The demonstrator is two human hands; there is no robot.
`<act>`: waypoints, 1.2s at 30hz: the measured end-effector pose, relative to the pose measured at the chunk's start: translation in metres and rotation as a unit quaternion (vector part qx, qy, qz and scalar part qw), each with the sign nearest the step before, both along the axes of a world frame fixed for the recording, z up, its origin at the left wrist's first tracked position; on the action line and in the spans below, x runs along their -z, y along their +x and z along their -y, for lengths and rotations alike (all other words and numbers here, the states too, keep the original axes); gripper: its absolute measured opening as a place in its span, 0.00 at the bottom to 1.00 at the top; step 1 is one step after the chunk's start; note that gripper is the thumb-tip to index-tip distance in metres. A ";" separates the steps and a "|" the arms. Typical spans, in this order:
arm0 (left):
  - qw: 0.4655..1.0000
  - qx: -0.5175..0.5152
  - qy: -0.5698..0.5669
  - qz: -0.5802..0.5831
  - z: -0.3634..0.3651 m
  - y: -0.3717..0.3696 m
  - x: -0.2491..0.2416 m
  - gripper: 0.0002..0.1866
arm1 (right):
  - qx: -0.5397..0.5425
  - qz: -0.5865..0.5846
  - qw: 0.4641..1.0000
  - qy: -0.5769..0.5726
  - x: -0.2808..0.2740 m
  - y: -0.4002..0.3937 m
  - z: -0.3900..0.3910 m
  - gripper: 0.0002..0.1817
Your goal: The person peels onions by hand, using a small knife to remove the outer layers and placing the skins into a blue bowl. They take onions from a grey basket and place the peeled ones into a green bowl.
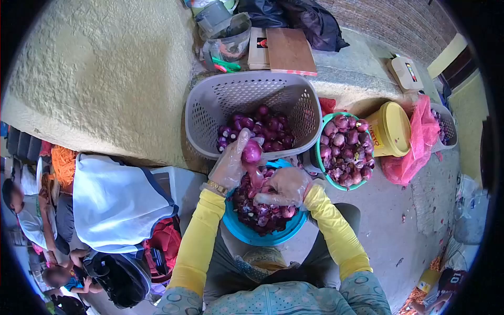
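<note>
In a clear glove, my left hand (231,160) is closed around a red onion (252,152) with a smooth, shiny purple surface. My right hand (287,186), also gloved, is beside it with curled fingers; what they grip, if anything, is hidden. A piece of onion skin (256,178) hangs between the two hands. Below both hands stands a blue basin (262,240) full of dark onion skins (257,218). Just beyond my left hand, a grey perforated basket (226,89) holds several smooth purple onions (262,126).
To the right, a green-rimmed bucket (318,157) holds onions with dry skins. Beside it are a yellow bucket (396,128) and a pink mesh bag (415,149). A brown board (291,51) lies behind the basket. White cloth (121,205) covers something at left; people sit farther left.
</note>
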State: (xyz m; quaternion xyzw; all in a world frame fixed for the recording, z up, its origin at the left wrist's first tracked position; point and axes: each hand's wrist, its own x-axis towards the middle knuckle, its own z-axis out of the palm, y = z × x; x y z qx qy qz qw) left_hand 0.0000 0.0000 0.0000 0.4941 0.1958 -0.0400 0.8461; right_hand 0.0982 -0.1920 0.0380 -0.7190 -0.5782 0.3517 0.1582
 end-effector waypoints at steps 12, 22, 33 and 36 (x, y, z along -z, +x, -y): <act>0.931 -0.144 -0.334 0.038 0.009 0.007 0.010 0.25 | -0.014 0.170 0.971 -0.165 0.068 -0.036 -0.001 0.38; 0.925 -0.206 -0.319 0.031 0.012 0.011 0.011 0.16 | -0.022 0.206 0.962 -0.179 0.050 -0.041 -0.008 0.34; 0.897 -0.175 -0.405 0.008 0.002 0.007 0.040 0.19 | 0.021 0.190 0.960 -0.204 0.078 -0.046 -0.003 0.26; 0.886 -0.097 -0.453 -0.008 -0.002 0.008 0.039 0.26 | 0.062 0.201 0.962 -0.173 0.086 -0.048 0.003 0.15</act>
